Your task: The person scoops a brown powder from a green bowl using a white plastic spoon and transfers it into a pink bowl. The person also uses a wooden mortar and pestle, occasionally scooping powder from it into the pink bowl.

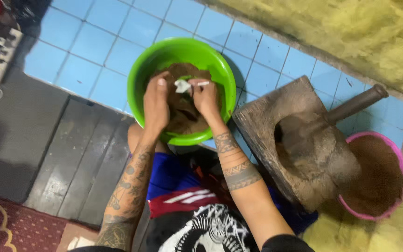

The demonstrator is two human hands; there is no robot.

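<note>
Both my hands are working over the green bowl at twelve o'clock; left hand and right hand fingers are pinching a small white scrap above brown clumps.

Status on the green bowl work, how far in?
Done: brown material already fills the green bowl and the pink tub beside the wooden mortar. In hand: left hand and right hand work a small white piece over the bowl. What is left cannot be judged.
</note>
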